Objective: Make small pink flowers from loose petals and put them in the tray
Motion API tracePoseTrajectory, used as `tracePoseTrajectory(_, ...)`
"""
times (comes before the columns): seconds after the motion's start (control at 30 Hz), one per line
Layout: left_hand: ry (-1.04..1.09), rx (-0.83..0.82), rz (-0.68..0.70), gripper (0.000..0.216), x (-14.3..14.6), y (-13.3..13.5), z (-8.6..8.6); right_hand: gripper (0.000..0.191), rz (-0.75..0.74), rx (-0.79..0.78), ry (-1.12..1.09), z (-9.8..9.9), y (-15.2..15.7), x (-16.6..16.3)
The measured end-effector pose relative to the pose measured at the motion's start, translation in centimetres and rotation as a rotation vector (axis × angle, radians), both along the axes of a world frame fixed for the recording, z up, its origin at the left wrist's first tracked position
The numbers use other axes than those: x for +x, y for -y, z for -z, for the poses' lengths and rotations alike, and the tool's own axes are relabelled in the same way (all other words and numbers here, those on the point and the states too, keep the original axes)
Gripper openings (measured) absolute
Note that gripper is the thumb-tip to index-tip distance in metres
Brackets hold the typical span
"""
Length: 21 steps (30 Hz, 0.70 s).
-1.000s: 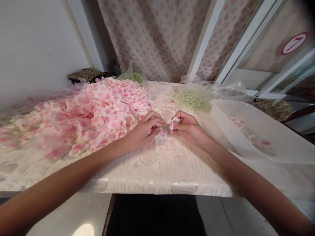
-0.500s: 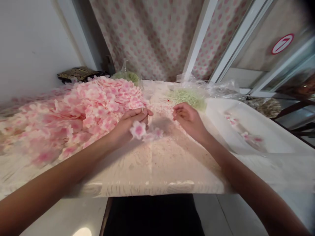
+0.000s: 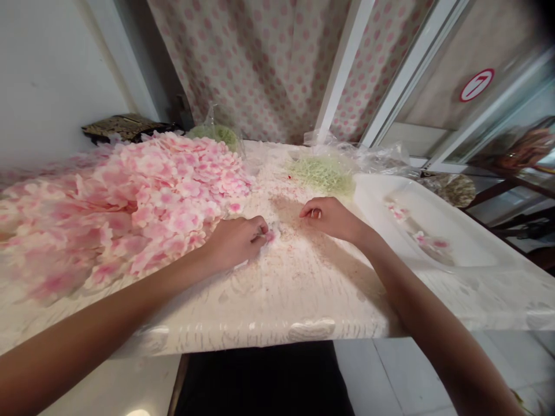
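just right of the petal pile (image 3: 173, 179), the left hand (image 3: 237, 241) pinches a pink flower (image 3: 270, 236). farther right, the right hand (image 3: 332, 217) curls, grip unclear.

Left forearm (image 3: 145, 289) and right forearm (image 3: 427, 294) are both bare and pretty slim, same with the left hand (image 3: 236, 241) and right hand (image 3: 333, 217). Looks like plain black clothing (image 3: 260, 381) over the lap, too dark to tell what kind.

moderately bright over the tablecloth (image 3: 295, 289), dimmer at the curtain (image 3: 264, 63). softly shadowed beside the right hand (image 3: 329, 216). glinting along the tablecloth's front edge, on clear plastic (image 3: 385, 157), on the floor (image 3: 121, 387). smeared at lower left in the petal pile (image 3: 158, 185); stretched toward the sides, blackened at top right.
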State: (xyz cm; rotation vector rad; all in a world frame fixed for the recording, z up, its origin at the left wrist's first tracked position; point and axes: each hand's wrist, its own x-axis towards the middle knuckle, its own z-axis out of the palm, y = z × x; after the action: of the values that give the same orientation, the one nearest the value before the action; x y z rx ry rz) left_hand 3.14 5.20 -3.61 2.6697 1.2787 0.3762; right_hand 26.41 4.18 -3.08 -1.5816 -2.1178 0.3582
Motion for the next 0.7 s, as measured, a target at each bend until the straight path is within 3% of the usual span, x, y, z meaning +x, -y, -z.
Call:
tracePoseTrajectory(0.4,0.098,0.046,-0.022,0.015,-0.2,0.5,0.1,0.025,-0.004,0.011,0.126,2.2,0.3,-0.1)
tracePoseTrajectory(0.53,0.146,0.036,-0.021,0.016,-0.5,0.4,-0.1,0.029,0.01,0.034,0.081,2.1,0.7,0.1)
tracePoseTrajectory(0.7,0.151,0.03,-0.021,0.01,-0.6,0.3,-0.3,0.02,0.035,0.041,-0.087,1.3,0.2,0.2)
